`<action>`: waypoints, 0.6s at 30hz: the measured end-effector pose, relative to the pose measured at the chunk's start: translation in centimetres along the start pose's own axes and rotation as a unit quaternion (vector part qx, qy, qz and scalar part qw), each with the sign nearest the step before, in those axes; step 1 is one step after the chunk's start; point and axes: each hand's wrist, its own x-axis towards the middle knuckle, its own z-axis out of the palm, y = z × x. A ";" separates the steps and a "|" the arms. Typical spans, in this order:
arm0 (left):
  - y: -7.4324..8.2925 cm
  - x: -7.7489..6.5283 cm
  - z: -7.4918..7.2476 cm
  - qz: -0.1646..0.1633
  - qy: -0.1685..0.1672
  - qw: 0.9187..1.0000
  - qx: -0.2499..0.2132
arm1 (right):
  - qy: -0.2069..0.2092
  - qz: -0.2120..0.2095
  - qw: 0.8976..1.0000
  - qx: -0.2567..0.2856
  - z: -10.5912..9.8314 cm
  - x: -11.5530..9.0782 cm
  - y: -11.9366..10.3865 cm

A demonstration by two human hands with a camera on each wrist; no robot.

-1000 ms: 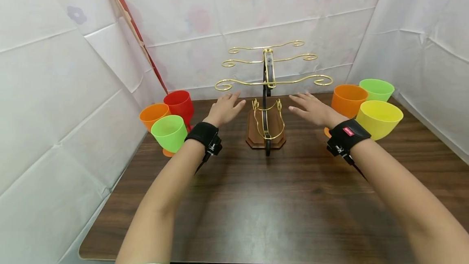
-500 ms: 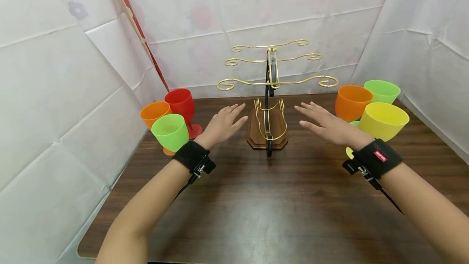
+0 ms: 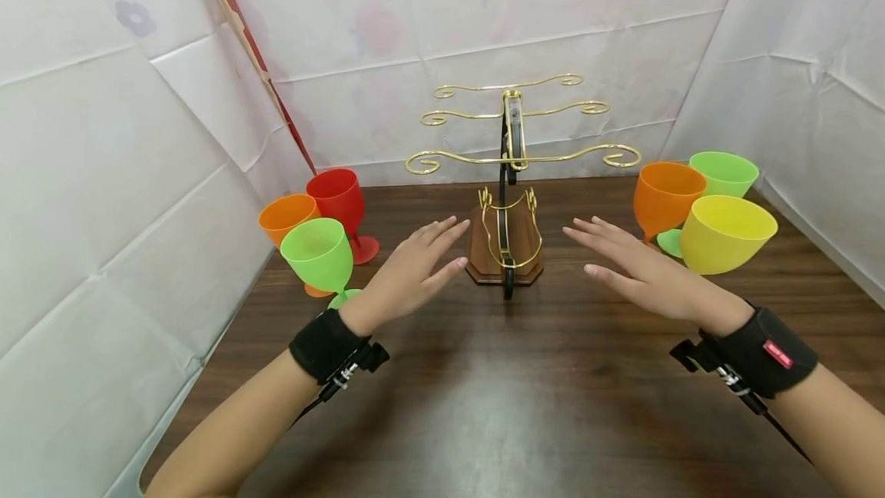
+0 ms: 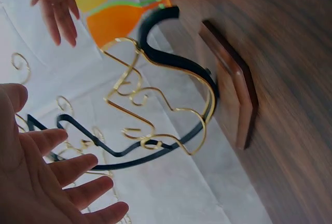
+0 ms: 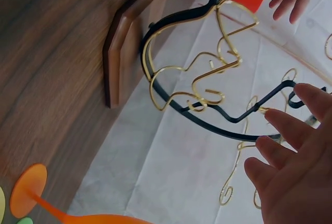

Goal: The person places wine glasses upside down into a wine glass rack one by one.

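Observation:
In the head view my left hand [image 3: 408,275] hovers over the table at the left front of a rack, fingers extended and holding nothing. Its counterpart, my right hand [image 3: 643,271], is held the same way at the right front, also with nothing in it. Between them stands the rack on a wooden base [image 3: 482,256], with a black curved frame [image 4: 176,63] and scrolled gold wire arms [image 3: 456,156]. No goblet hangs from its arms. The left wrist view shows my left palm facing the rack; the right wrist view shows my right fingers [image 5: 290,130] spread beside it.
On the left are a red goblet [image 3: 339,198], an orange goblet [image 3: 286,214] and a green goblet [image 3: 318,256]. To the right are an orange goblet [image 3: 667,194], a green goblet [image 3: 722,169] and a yellow goblet [image 3: 726,233]. White sheeting [image 3: 346,14] surrounds the dark wooden table [image 3: 484,406].
Both hands have drawn back from beside the rack toward the person, the right one also shifting outward. Rack and goblets stay in place; the view has shifted slightly.

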 end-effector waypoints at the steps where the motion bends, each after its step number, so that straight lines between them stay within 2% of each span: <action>1: 0.2 -0.3 -0.1 0.003 0.001 1.000 -0.003 | 0.002 -0.002 1.000 -0.001 0.0 -0.2 -0.1; 9: 0.9 -2.1 -0.5 0.006 -0.004 1.000 -0.013 | 0.016 -0.016 1.000 0.009 -0.2 -1.2 -0.7; 18: 0.9 -3.6 -0.1 0.003 -0.003 1.000 -0.029 | 0.019 -0.022 0.999 0.020 0.8 -1.4 -0.8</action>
